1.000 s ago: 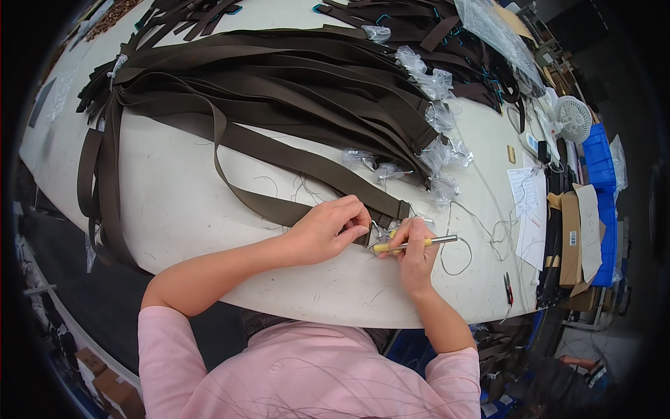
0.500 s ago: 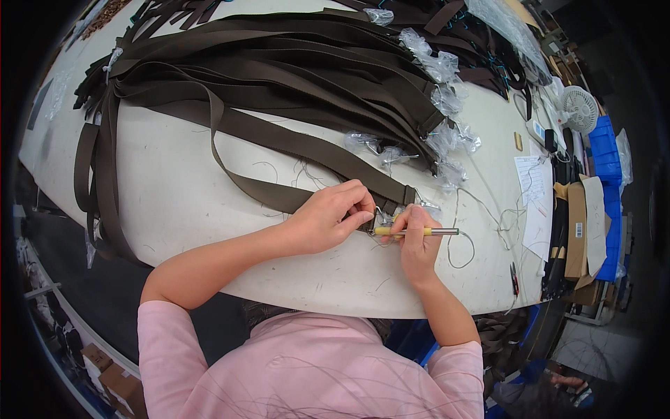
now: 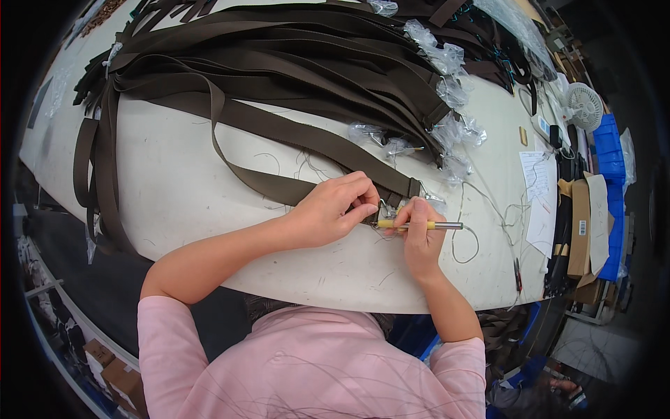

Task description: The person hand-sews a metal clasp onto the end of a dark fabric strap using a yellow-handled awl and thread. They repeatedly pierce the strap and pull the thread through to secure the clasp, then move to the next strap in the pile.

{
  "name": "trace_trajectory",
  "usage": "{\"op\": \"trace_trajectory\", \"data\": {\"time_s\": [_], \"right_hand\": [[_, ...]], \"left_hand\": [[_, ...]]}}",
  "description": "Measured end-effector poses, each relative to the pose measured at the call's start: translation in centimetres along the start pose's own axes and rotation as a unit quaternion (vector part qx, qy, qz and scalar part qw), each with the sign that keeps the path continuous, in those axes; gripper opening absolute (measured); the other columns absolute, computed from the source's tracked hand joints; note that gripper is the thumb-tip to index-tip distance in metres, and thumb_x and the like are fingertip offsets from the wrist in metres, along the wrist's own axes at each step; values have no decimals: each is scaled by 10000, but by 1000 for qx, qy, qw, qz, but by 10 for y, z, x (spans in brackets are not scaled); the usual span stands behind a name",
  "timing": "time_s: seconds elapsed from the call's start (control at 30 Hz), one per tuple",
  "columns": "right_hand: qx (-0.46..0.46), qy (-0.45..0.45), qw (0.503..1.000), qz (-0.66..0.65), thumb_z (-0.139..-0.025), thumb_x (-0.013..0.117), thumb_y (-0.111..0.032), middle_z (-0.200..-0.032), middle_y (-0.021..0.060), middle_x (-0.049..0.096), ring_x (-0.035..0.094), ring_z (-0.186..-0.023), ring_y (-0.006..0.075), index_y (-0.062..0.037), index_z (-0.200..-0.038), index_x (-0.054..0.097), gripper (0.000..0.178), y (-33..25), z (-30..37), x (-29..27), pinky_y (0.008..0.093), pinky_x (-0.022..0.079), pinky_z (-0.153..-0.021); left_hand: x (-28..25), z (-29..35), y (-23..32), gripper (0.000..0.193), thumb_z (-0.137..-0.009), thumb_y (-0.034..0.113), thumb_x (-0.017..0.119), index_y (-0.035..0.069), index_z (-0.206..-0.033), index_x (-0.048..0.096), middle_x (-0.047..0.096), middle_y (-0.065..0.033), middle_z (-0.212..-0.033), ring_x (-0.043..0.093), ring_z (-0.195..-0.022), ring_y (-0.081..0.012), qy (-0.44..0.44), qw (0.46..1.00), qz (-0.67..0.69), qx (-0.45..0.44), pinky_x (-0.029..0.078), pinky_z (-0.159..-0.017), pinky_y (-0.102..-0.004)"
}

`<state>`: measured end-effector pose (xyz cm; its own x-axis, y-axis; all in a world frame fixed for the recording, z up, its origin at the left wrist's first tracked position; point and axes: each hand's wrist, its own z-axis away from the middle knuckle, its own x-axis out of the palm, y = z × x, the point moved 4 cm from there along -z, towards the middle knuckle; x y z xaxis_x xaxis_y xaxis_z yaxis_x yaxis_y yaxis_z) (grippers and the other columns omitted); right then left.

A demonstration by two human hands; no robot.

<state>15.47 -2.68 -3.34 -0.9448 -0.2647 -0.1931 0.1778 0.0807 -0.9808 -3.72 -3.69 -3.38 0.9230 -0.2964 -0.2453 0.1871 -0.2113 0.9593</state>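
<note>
Head view: left hand [image 3: 338, 211] looks pinched on a dark strap [image 3: 271, 186] near its end, just below and right of centre, right hand [image 3: 423, 236] grips a yellow pen-like tool [image 3: 447, 225] beside it, so I'd guess fiddly end work, next move probably needing a steady pinch and careful tip

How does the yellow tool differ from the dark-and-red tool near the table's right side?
The yellow tool is held in the right hand; the dark-and-red tool lies on the table. In view, the yellow tool runs nearly level, the dark-and-red tool nearly upright. The yellow tool has a silvery end; the dark-and-red tool looks darker. Both are slim.
</note>
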Motion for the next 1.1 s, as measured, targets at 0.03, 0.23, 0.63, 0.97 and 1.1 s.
{"op": "trace_trajectory", "data": {"time_s": [0.03, 0.23, 0.63, 0.97, 1.1], "right_hand": [[2, 3, 1000, -4, -1140, 398, -293, -627, 49, 629, 546, -556, 81, -24, -745, 594, 517, -1, 0, 1, 250, 431, -538], [4, 3, 1000, -21, -1142, 396, -298, -634, 54, 632, 586, -573, 90, -19, -758, 595, 515, -2, 0, 1, 249, 465, -547], [5, 1, 1000, -9, -1137, 400, -279, -633, 48, 629, 556, -571, 83, -29, -753, 596, 498, -1, 0, 1, 249, 440, -553], [-2, -4, 1000, 8, -1139, 391, -294, -626, 34, 628, 532, -567, 74, -34, -753, 602, 511, -2, 0, 1, 251, 424, -551], [15, 25, 999, -34, -1141, 385, -306, -665, 50, 608, 548, -569, 85, -28, -748, 578, 519, -3, 0, -2, 236, 413, -519]], "left_hand": [[0, 0, 0, 91, -975, 76, 642, -3, -972, 596, 602, -114, -936, 646, -796, -250, 0, 1000, 0, 2, 525, -726, -364], [1, 1, 0, 106, -979, 80, 639, -6, -982, 577, 591, -121, -921, 625, -788, -262, 11, 1000, -15, 6, 513, -716, -375], [2, 1, 0, 104, -976, 78, 640, -8, -973, 581, 593, -119, -915, 628, -786, -257, 13, 1000, -18, 14, 519, -716, -370], [1, 1, 1, 84, -998, 69, 622, -9, -985, 592, 624, -101, -1001, 641, -845, -212, -8, 1000, -21, -13, 533, -776, -329], [2, 1, -1, 81, -1005, 71, 613, -4, -1001, 584, 642, -107, -1030, 651, -882, -211, -9, 999, -26, -17, 538, -797, -333]]}}
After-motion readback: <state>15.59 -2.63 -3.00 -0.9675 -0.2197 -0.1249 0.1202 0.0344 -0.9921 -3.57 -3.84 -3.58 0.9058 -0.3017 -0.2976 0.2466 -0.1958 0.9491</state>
